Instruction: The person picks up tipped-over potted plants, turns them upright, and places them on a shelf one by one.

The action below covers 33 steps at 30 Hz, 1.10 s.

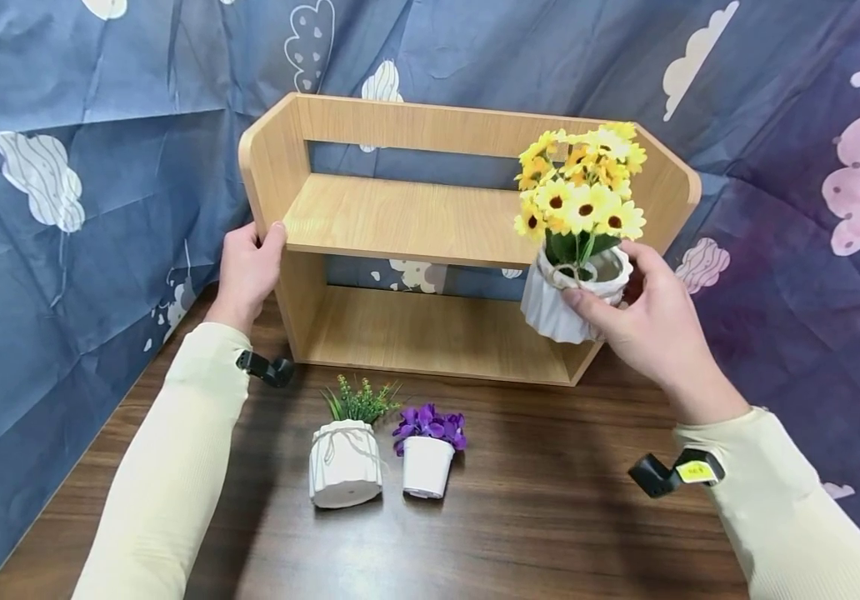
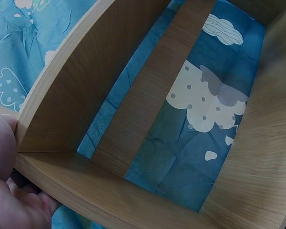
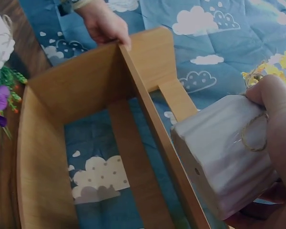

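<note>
In the head view my right hand [image 1: 658, 329] grips a white ribbed pot [image 1: 561, 308] of yellow artificial flowers [image 1: 583, 187] by its rim. The pot is held up in front of the right end of a two-tier wooden shelf [image 1: 415, 221], and the right wrist view shows the pot's underside [image 3: 196, 169]. At the shelf's left side panel [image 1: 272, 167], my left hand [image 1: 250, 271] holds the edge, thumb on the front and the other fingers around the outside. The left wrist view shows that hand [image 2: 16, 181] on the wood from close by.
On the dark wooden table [image 1: 520, 533], before the shelf, stand a white pot with green plants [image 1: 346, 467] and a smaller white pot with purple flowers [image 1: 427, 467]. Blue cloud-printed cloth [image 1: 137, 58] hangs behind and at both sides.
</note>
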Each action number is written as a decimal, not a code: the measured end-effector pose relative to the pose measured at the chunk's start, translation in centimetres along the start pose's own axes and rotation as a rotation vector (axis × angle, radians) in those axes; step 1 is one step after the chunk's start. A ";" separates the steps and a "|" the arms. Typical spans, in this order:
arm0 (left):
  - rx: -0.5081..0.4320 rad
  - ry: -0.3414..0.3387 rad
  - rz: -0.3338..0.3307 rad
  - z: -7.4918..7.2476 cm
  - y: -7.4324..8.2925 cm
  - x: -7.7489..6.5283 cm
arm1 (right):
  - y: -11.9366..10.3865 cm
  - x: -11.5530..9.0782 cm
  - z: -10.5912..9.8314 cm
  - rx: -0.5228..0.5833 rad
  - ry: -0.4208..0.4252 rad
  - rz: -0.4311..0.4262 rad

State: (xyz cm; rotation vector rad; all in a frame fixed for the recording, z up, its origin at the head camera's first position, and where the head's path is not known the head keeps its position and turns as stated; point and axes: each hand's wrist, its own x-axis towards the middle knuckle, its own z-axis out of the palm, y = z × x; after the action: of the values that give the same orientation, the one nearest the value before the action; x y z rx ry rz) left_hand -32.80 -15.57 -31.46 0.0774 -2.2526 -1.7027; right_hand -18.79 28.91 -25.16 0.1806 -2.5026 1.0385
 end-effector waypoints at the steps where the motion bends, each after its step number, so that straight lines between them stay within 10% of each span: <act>1: -0.001 0.000 -0.001 0.0 0.0 0.0 | -0.1 0.4 0.0 0.006 0.001 0.005; 21: -0.002 0.004 0.026 0.1 -0.4 0.2 | 1.1 5.7 1.0 -0.051 0.058 0.190; 33: -0.001 0.007 0.028 0.0 -0.5 0.2 | 1.8 8.1 1.8 -0.020 -0.016 0.159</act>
State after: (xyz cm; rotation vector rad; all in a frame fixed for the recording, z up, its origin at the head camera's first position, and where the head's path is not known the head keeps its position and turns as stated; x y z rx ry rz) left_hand -33.10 -15.73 -31.87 0.0516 -2.2377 -1.6869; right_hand -27.20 29.26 -24.03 -0.0168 -2.5752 1.0766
